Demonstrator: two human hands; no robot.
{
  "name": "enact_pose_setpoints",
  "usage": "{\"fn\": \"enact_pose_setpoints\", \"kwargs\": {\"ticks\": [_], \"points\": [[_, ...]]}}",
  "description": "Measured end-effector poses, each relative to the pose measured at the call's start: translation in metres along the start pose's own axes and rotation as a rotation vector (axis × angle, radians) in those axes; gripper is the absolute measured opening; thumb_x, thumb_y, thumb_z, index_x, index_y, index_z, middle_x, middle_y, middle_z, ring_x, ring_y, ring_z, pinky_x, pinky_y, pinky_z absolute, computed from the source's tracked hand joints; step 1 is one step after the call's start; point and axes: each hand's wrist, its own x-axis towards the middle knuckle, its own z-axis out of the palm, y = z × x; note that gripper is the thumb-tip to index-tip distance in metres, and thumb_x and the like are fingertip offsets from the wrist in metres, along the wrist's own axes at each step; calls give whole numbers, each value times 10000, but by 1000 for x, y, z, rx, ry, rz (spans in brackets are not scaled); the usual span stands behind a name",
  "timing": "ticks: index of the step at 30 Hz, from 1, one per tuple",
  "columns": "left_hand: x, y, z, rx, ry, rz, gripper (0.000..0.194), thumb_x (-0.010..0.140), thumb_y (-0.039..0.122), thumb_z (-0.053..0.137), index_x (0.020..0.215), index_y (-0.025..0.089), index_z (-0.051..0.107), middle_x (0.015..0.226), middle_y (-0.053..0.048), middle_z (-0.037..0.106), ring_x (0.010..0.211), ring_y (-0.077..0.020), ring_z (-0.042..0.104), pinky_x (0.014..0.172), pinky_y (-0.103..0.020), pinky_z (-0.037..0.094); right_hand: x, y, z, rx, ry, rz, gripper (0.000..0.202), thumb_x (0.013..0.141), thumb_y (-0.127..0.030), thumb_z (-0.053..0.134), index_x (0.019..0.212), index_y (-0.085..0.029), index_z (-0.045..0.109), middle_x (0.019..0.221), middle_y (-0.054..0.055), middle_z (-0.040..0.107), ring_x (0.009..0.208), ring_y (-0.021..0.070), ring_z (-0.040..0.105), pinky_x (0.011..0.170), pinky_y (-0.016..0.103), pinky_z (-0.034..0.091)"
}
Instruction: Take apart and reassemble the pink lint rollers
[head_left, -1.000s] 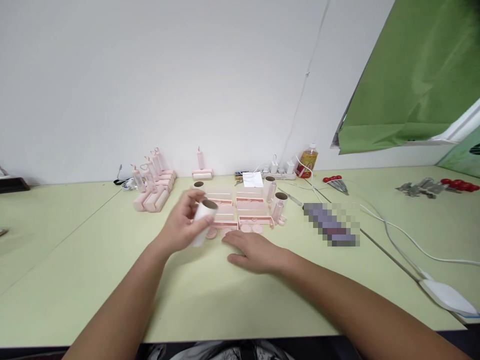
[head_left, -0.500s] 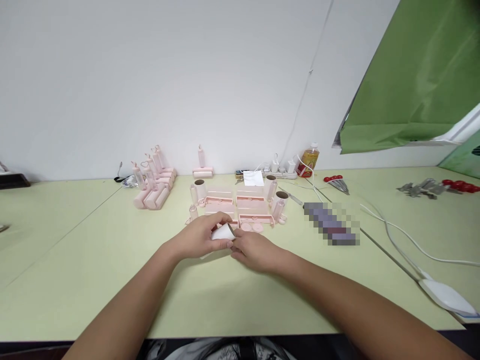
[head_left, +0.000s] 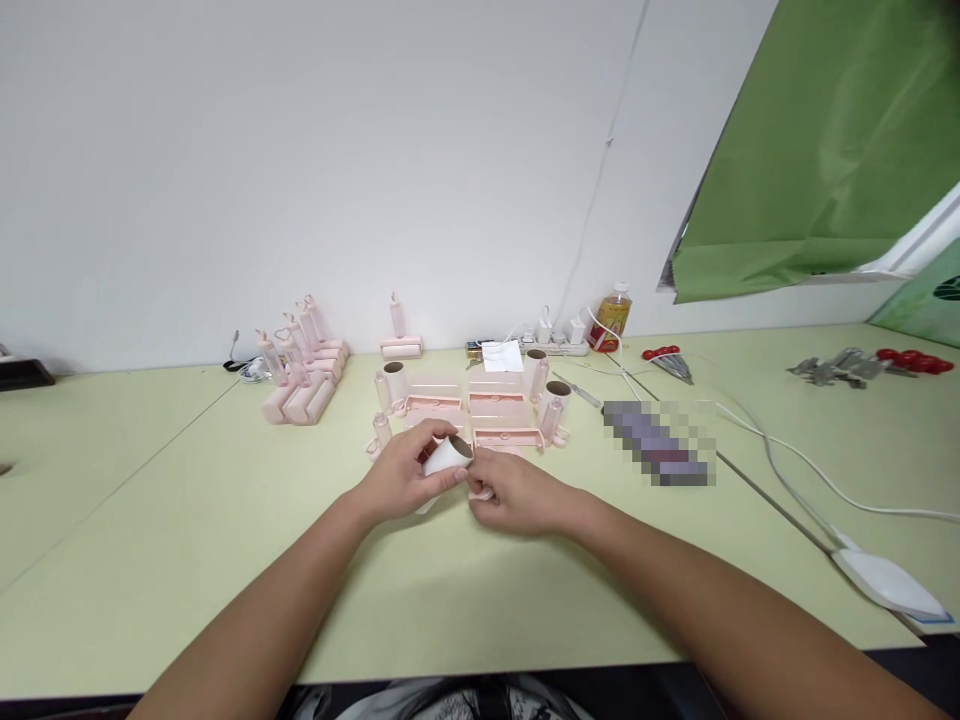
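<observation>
My left hand [head_left: 409, 470] is wrapped round a white lint roller refill [head_left: 445, 456], its brown cardboard core facing up and to the right. Close against the roll's open end, my right hand [head_left: 519, 490] has its fingers curled on a small pale pink piece [head_left: 484, 493]. Most of that piece is hidden, so its shape is unclear. Just beyond the hands lie pink lint roller casings with clear covers [head_left: 508, 438]. More refills [head_left: 557, 392] stand upright at their sides, next to pink handles [head_left: 551, 418].
Several pink lint rollers [head_left: 311, 395] stand at the back left, and another [head_left: 401, 345] by the wall. A power strip [head_left: 562, 348], white paper [head_left: 502, 356] and a bottle [head_left: 611, 318] are at the back. Red-handled tools [head_left: 667, 362], cables and a white device [head_left: 889, 582] lie right.
My right hand has drawn back slightly from the roll and now shows a pink piece in its fingers. The roll's open end has tipped up more. The view has shifted slightly.
</observation>
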Motion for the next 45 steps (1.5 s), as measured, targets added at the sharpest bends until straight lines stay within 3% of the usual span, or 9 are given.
{"fn": "enact_pose_setpoints", "kwargs": {"ticks": [3,6,9,18,28,45], "points": [[0,-4,3,-48,55,-40,402,802,419,647,1097,209,473,1026,-73,650,756,-141,561,601,-246,415,1,3,-7,109,246,-20,183,739,-123,553,690,-210,400,721,-14,483,658,137,461,589,248,349],[0,-7,7,-150,89,-81,432,778,421,677,1071,210,440,972,-56,641,738,-137,575,594,-241,418,1,6,-13,224,532,-30,185,805,-167,560,702,-214,414,829,26,552,797,170,543,691,287,413],[0,-7,12,-158,60,-104,425,758,436,691,1023,208,450,862,-14,621,689,-129,559,588,-241,413,0,8,-14,281,635,-61,160,827,-222,602,727,-214,478,985,71,601,990,214,568,825,344,434],[0,-7,21,-31,12,-78,424,738,489,680,992,211,485,817,20,563,646,-113,467,577,-242,375,-1,8,-1,418,503,34,189,804,-316,673,729,-212,534,1091,94,639,1065,231,590,883,382,444],[0,-9,21,-98,31,-92,433,736,477,689,1012,211,488,936,-22,618,756,-152,560,630,-270,433,3,9,4,671,457,87,246,776,-398,697,749,-199,554,1059,89,615,1033,221,586,879,373,457],[-1,-6,21,-112,55,-68,429,742,481,693,1010,204,505,872,-9,605,716,-134,545,616,-255,424,1,10,2,492,477,-24,205,805,-371,677,765,-208,560,993,69,592,972,208,567,837,357,450]]}}
